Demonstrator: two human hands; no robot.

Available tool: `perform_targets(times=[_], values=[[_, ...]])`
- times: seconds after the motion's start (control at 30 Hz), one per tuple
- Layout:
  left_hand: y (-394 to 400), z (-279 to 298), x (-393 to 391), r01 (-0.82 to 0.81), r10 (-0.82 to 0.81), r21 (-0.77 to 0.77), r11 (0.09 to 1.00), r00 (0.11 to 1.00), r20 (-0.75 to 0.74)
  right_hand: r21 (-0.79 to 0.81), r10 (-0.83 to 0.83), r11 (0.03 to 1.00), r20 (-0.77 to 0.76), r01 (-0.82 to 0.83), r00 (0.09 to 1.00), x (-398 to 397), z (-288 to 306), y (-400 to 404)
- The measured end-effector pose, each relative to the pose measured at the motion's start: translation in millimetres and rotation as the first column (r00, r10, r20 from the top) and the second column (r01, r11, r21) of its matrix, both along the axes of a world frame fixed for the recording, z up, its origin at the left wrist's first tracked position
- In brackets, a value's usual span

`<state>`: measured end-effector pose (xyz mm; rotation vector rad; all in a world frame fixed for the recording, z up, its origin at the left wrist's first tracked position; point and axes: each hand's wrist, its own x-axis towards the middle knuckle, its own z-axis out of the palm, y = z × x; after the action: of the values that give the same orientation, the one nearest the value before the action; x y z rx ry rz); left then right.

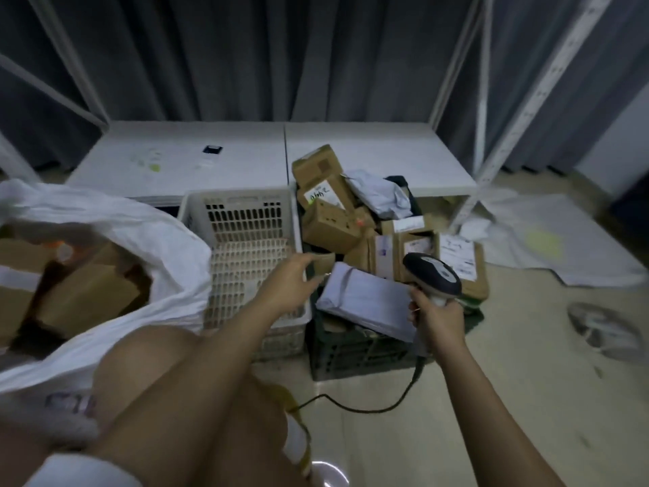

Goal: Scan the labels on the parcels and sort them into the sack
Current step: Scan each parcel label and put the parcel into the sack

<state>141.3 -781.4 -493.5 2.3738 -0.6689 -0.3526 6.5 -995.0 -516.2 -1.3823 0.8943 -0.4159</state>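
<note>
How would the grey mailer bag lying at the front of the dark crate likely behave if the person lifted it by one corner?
The grey mailer would probably sag rather than stay flat: its soft plastic skin shows creases. It looks thin, so likely light for its size. The film may be somewhat slippery, so it could slide off the parcels in the dark crate.

Dim room. Dark grey curtains (217, 58) hang behind a low white platform (182, 163). White slotted shelving uprights (519, 110) rise at its right end. Pale tiled floor (509, 398) lies before the platform.
</note>
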Motion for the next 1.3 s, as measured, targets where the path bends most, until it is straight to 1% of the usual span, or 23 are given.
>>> perform_targets(times=[0.07, 0.13, 0.2, 0.27, 0.4, 0.5, 0.57, 0.63, 0.7, 0.77, 0.8, 0.87, 1.0, 1.13, 1.2, 1.23, 1.3], values=[[-31, -22, -5, 0.08, -0.075, 0.071, 0.994, 0.994, -0.078, 0.015, -0.028, 0.999, -0.012, 0.028, 1.0, -13, -7, -10], [-49, -44, -9, 0.125, -0.098, 0.182, 0.975, 0.984, -0.148, 0.004, -0.04, 0.999, -0.032, 0.04, 0.999, -20, -14, -15], [-56, -65, -12, 0.139, -0.1, 0.228, 0.964, 0.979, -0.175, -0.019, -0.032, 0.999, -0.063, 0.031, 0.997, -22, -21, -17], [-59, -82, -15, 0.103, -0.064, 0.242, 0.965, 0.984, -0.165, -0.03, -0.01, 1.0, -0.095, 0.007, 0.995, -21, -29, -18], [-52, -100, -14, 0.016, -0.002, 0.137, 0.99, 0.994, -0.105, -0.027, 0.03, 0.999, -0.12, -0.034, 0.992, -14, -40, -17], [-39, -103, -8, 0.009, -0.008, 0.044, 0.999, 1.0, -0.026, -0.008, 0.017, 1.0, -0.079, -0.017, 0.997, -9, -40, -13], [-37, -94, 0, -0.028, 0.028, -0.035, 0.999, 0.999, 0.024, 0.0, 0.003, 1.0, -0.034, -0.003, 0.999, -6, -38, -11], [-41, -80, 6, -0.073, 0.084, -0.138, 0.988, 0.994, 0.073, 0.005, 0.023, 1.0, -0.003, -0.023, 1.0, -2, -35, -10], [-45, -61, 10, -0.1, 0.121, -0.227, 0.969, 0.989, 0.081, -0.012, 0.049, 0.999, 0.032, -0.049, 0.998, 3, -32, -8], [-49, -40, 11, -0.137, 0.155, -0.301, 0.944, 0.987, 0.036, -0.102, 0.078, 0.992, 0.073, -0.07, 0.994, 8, -24, -4], [-50, -30, 11, -0.16, 0.169, -0.334, 0.929, 0.986, -0.001, -0.15, 0.099, 0.985, 0.091, -0.085, 0.991, 11, -19, -2], [-51, -14, 10, -0.211, 0.188, -0.378, 0.902, 0.977, -0.097, -0.195, 0.149, 0.973, 0.115, -0.125, 0.982, 17, -13, 3], [-48, 0, 11, -0.298, 0.216, -0.389, 0.872, 0.946, -0.241, -0.202, 0.209, 0.963, 0.138, -0.179, 0.968, 31, -8, 20], [-33, 5, 17, -0.389, 0.272, -0.368, 0.845, 0.903, -0.332, -0.229, 0.203, 0.961, 0.192, -0.157, 0.96, 42, 1, 30], [-25, 5, 20, -0.421, 0.269, -0.356, 0.834, 0.875, -0.403, -0.267, 0.292, 0.931, 0.134, -0.249, 0.947, 48, 9, 26], [-22, 5, 21, -0.429, 0.261, -0.357, 0.829, 0.863, -0.433, -0.277, 0.368, 0.901, 0.078, -0.334, 0.927, 53, 12, 24], [-18, 1, 22, -0.436, 0.247, -0.362, 0.824, 0.851, -0.463, -0.308, 0.502, 0.812, -0.064, -0.496, 0.862, 63, 11, 21]])
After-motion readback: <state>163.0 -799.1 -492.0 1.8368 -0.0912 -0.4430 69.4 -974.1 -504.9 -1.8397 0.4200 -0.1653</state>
